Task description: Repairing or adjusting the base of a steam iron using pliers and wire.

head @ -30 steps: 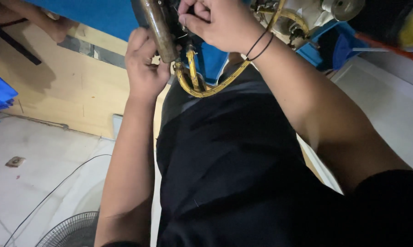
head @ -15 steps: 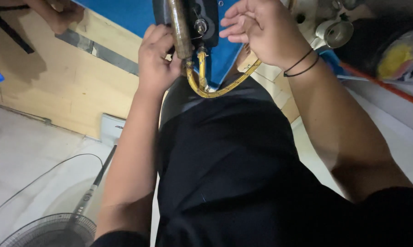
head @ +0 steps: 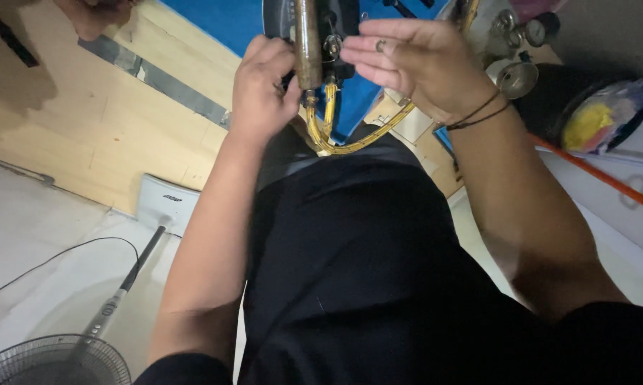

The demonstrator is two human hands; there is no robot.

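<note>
A small white rectangular label [head: 170,199] marks the fan's white base.

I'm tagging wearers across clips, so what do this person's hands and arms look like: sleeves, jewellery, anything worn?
Both forearms are bare; dark short sleeves show only near the bottom edge. The right hand has a ring on one finger and thin dark cords looped round the wrist. The left hand wears nothing visible: no glove, watch or band.
</note>
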